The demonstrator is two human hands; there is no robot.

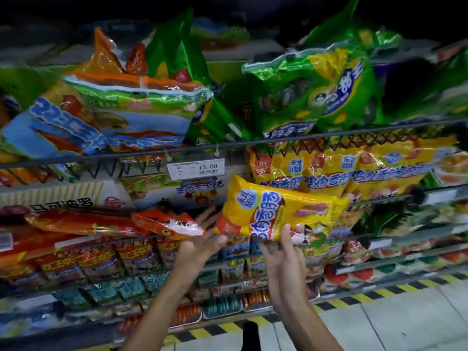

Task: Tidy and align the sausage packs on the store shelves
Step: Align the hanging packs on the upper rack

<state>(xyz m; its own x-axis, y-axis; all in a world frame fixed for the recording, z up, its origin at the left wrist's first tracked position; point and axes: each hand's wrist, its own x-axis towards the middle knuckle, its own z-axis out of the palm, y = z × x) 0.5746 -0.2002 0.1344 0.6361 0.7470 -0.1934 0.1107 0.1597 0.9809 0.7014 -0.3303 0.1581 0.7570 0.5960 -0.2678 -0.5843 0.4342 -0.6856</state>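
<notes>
A yellow sausage pack (pixel 276 211) with blue lettering is held out in front of the middle shelf. My right hand (pixel 281 252) grips its lower edge, thumb on the front. My left hand (pixel 202 239) is spread with straight fingers beside the pack's left end, under a red sausage pack (pixel 167 224) that sticks out from the shelf. More yellow packs (pixel 342 171) of the same kind stand in a row on the shelf behind and to the right. Blue-and-orange packs (pixel 106 115) and green packs (pixel 319 89) lie crooked on the top shelf.
A wire shelf rail (pixel 253 143) with a price tag (pixel 196 169) reading 12.00 runs across the middle. A white carton (pixel 63 196) sits at left. Lower shelves hold several small red and teal packs. Yellow-black floor tape (pixel 379 292) edges the shelf base.
</notes>
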